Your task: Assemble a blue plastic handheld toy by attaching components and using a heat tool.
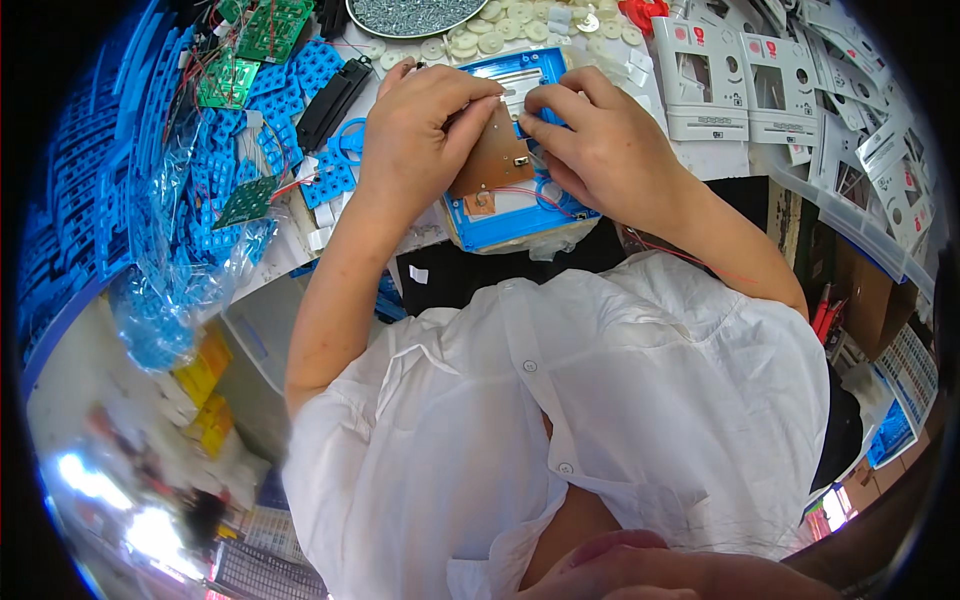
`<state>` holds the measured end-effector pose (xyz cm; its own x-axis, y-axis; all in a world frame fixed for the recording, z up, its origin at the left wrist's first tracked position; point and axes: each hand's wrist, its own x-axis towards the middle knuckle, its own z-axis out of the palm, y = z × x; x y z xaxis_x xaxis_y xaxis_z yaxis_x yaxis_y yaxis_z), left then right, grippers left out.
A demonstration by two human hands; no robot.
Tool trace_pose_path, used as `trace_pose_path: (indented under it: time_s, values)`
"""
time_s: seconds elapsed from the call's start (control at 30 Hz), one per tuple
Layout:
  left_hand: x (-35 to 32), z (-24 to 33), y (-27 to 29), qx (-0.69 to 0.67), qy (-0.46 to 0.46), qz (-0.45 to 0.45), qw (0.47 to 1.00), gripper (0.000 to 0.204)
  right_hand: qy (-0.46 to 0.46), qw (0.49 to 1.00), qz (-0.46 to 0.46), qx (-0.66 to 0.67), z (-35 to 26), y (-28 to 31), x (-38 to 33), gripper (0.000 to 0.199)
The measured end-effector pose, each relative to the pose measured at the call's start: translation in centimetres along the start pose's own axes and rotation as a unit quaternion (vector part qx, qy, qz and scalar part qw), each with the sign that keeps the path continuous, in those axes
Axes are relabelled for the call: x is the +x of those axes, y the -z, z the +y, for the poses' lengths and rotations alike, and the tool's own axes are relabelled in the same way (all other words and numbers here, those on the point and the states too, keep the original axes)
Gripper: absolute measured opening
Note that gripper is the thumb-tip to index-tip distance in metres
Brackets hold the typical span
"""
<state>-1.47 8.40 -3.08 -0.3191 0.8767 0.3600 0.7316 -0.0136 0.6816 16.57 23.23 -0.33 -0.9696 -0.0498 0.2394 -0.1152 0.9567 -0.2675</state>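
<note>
While white discs [490, 42] crowd the blue casing [515, 232], the left hand [418, 128] pinches a brown board [490, 162]; right hand [608, 140] curled, grip unclear.

Brown circuit board [492, 165], near desk [710, 160] front edge: upper left part hidden under left hand [412, 125].
Blue frame [500, 234], same edge: right side partly covered by right hand [605, 135]; anything between these fingertips too small to tell.
Round tray [418, 37], far edge: cut off by picture's top; 1 heap, pieces indistinct.
Yellow packages [205, 370], below left edge: blurred.
</note>
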Motion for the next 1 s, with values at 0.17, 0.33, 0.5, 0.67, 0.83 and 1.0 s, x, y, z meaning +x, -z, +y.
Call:
trace_pose_path:
  time_s: [0.17, 0.33, 0.5, 0.67, 0.83, 1.0]
  values:
    - [0.0, 1.0, 0.3, 0.027, 0.06, -0.025, 0.998, 0.006, -0.036, 0.999, -0.01, 0.033, -0.2, -0.1, -0.2, 0.039]
    - [0.4, 1.2, 0.3, 0.094, 0.015, -0.036, 0.995, 0.005, -0.043, 0.999, -0.005, 0.027, -0.3, -0.5, -0.4, 0.038]
    - [1.6, 2.0, 0.2, 0.215, -0.073, -0.08, 0.971, 0.002, -0.048, 0.998, -0.018, 0.025, -0.3, -0.5, -0.4, 0.038]
    - [2.9, 1.8, 0.0, 0.282, -0.152, -0.159, 0.934, 0.005, -0.031, 0.999, 0.039, -0.005, -0.2, -1.0, -0.5, 0.031]
    - [3.5, 2.8, -0.2, 0.334, -0.181, -0.196, 0.904, 0.007, -0.041, 0.997, 0.059, 0.01, -0.4, -1.2, -0.6, 0.027]
    - [3.3, 3.1, -0.6, 0.351, -0.174, -0.197, 0.899, 0.009, -0.05, 0.992, 0.091, 0.073, -0.3, -1.4, -0.8, 0.021]
